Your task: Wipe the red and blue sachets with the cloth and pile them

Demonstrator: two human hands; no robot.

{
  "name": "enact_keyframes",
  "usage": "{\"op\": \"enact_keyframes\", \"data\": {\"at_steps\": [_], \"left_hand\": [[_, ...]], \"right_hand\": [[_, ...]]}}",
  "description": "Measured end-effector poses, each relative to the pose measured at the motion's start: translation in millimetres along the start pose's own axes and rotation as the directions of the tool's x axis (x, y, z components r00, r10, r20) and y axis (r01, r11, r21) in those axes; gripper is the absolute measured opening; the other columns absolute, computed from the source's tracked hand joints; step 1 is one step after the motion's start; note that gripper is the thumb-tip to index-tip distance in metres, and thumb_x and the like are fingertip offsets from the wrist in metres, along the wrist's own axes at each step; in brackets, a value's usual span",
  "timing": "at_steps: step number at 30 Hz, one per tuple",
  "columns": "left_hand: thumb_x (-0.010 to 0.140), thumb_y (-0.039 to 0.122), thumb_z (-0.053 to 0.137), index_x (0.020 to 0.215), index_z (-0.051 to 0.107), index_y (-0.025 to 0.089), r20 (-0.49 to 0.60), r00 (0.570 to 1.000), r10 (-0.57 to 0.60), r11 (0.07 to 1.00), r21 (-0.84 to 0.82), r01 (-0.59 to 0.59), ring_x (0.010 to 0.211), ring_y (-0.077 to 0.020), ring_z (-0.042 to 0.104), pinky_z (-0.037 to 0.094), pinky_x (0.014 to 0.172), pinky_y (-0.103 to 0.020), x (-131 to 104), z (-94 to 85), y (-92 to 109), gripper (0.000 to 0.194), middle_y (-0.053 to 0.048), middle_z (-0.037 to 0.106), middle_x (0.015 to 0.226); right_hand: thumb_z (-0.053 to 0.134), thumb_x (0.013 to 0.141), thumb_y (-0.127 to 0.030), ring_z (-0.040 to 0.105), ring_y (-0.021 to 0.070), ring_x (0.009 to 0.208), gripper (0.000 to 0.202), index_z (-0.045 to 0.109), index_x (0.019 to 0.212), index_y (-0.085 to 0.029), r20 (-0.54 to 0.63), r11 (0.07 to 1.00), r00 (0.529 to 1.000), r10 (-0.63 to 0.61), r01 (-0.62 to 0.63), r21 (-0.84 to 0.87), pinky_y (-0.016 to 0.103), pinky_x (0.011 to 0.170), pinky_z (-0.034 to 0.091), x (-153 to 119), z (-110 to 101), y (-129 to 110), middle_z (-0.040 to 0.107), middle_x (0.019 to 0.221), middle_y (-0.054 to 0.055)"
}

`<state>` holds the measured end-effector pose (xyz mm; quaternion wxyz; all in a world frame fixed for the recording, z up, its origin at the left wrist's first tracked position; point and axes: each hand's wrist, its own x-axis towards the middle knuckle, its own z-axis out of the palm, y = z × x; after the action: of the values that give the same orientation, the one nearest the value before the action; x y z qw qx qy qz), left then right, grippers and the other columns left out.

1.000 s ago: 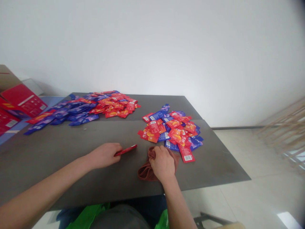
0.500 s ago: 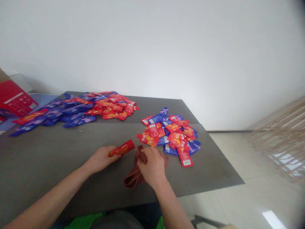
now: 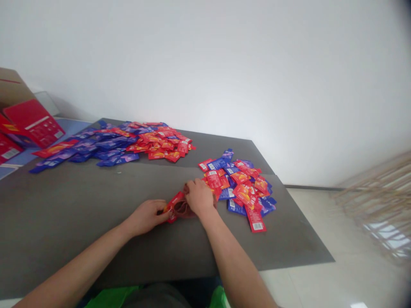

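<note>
Brown cloth point(image 3: 186, 211) against a red packet point(image 3: 173, 204)

The left hand point(image 3: 147, 217) pinches the packet between thumb and fingers. The right hand point(image 3: 199, 196) is curled closed on the bunched cloth, which seems to touch the packet, though fingers partly hide the contact. Both are nearer the near edge of the tabletop point(image 3: 96, 201) than the far one. One packet pile point(image 3: 239, 184) sits toward the right edge; a larger heap point(image 3: 128, 143) spreads around the far left corner.

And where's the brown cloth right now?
In the head view, the brown cloth is near the middle, in the right hand, right by the red packet in the left hand and left of the right-hand packet pile.
</note>
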<state>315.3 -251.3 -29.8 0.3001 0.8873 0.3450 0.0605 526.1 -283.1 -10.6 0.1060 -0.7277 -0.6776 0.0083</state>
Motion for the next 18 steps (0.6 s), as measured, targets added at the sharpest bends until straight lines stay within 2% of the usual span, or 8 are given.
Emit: {"op": "enact_keyframes", "data": {"at_steps": [2, 4, 6, 8, 10, 12, 15, 18], "left_hand": [[0.098, 0.048, 0.043, 0.067, 0.055, 0.02, -0.011, 1.0, 0.008, 0.999, -0.037, -0.008, 0.069, -0.0157, 0.059, 0.041, 0.065, -0.025, -1.7, 1.8, -1.2, 0.043, 0.0, 0.062, 0.074], [0.099, 0.047, 0.043, 0.069, 0.056, 0.02, -0.024, 1.0, 0.011, 0.998, -0.066, -0.013, 0.07, -0.0161, 0.06, 0.042, 0.066, -0.025, -4.0, 3.2, -2.8, 0.042, 0.0, 0.062, 0.075], [0.097, 0.04, 0.045, 0.076, 0.061, 0.02, -0.025, 1.0, 0.01, 0.995, -0.095, -0.012, 0.077, -0.0182, 0.063, 0.044, 0.071, -0.026, -5.5, 4.0, -4.1, 0.033, -0.002, 0.066, 0.08], [0.093, 0.031, 0.049, 0.084, 0.065, 0.021, -0.022, 1.0, 0.015, 0.994, -0.109, -0.017, 0.087, -0.0205, 0.065, 0.046, 0.078, -0.028, -5.5, 4.4, -4.6, 0.021, -0.003, 0.07, 0.09], [0.091, 0.027, 0.05, 0.083, 0.065, 0.021, -0.03, 0.999, 0.015, 0.996, -0.083, -0.018, 0.087, -0.0208, 0.064, 0.046, 0.079, -0.028, -4.1, 4.8, -4.3, 0.019, -0.004, 0.07, 0.09], [0.093, 0.032, 0.048, 0.074, 0.061, 0.02, -0.042, 0.999, 0.017, 0.999, -0.037, -0.018, 0.078, -0.0189, 0.062, 0.044, 0.072, -0.027, -2.5, 5.6, -3.9, 0.026, -0.002, 0.066, 0.081], [0.098, 0.041, 0.046, 0.069, 0.057, 0.019, -0.068, 0.997, 0.035, 0.999, -0.03, -0.037, 0.069, -0.0156, 0.057, 0.039, 0.065, -0.025, -1.8, 7.7, -5.5, 0.038, 0.0, 0.059, 0.074], [0.099, 0.044, 0.046, 0.069, 0.057, 0.019, -0.085, 0.995, 0.047, 0.997, -0.054, -0.051, 0.067, -0.0152, 0.056, 0.038, 0.064, -0.024, -3.4, 10.5, -10.2, 0.04, 0.0, 0.059, 0.074]], "right_hand": [[0.057, 0.093, -0.024, 0.058, 0.0207, 0.102, 0.015, 0.063, 0.107, -0.022, -0.021, 0.997, 0.997, 0.078, -0.078, -0.014, 0.028, 0.078, 0.045, -2.0, -10.7, 4.4, 0.062, 0.11, 0.007], [0.059, 0.093, -0.028, 0.057, 0.0203, 0.103, 0.017, 0.062, 0.109, -0.023, -0.077, 0.998, 0.995, 0.059, -0.056, 0.038, 0.028, 0.08, 0.045, -12.2, -17.2, -2.4, 0.061, 0.111, 0.006], [0.061, 0.091, -0.031, 0.057, 0.0186, 0.103, 0.017, 0.062, 0.107, -0.026, -0.103, 0.989, 0.992, -0.075, 0.087, 0.123, 0.027, 0.083, 0.044, -26.5, -15.3, -17.0, 0.061, 0.109, 0.003], [0.063, 0.091, -0.033, 0.057, 0.0175, 0.101, 0.014, 0.062, 0.104, -0.027, -0.081, 0.952, 0.968, -0.236, 0.247, 0.183, 0.026, 0.085, 0.044, -37.2, -5.7, -29.9, 0.062, 0.105, 0.001], [0.062, 0.091, -0.034, 0.057, 0.0173, 0.1, 0.014, 0.063, 0.104, -0.028, -0.045, 0.94, 0.959, -0.281, 0.284, 0.191, 0.026, 0.085, 0.044, -38.2, 6.4, -32.1, 0.063, 0.103, 0.0], [0.061, 0.093, -0.031, 0.057, 0.0179, 0.099, 0.015, 0.064, 0.106, -0.027, -0.037, 0.973, 0.984, -0.177, 0.18, 0.142, 0.027, 0.082, 0.044, -29.0, 13.5, -21.6, 0.063, 0.104, 0.002], [0.06, 0.093, -0.026, 0.058, 0.0203, 0.096, 0.011, 0.066, 0.102, -0.025, -0.039, 1.0, 0.999, 0.015, -0.014, 0.027, 0.028, 0.076, 0.044, -11.5, 7.7, 1.1, 0.063, 0.104, 0.005], [0.062, 0.09, -0.023, 0.057, 0.0216, 0.098, 0.011, 0.065, 0.1, -0.024, -0.116, 0.998, 0.991, 0.061, -0.057, 0.032, 0.029, 0.077, 0.044, -13.5, -7.0, 2.4, 0.063, 0.103, 0.005]]}}
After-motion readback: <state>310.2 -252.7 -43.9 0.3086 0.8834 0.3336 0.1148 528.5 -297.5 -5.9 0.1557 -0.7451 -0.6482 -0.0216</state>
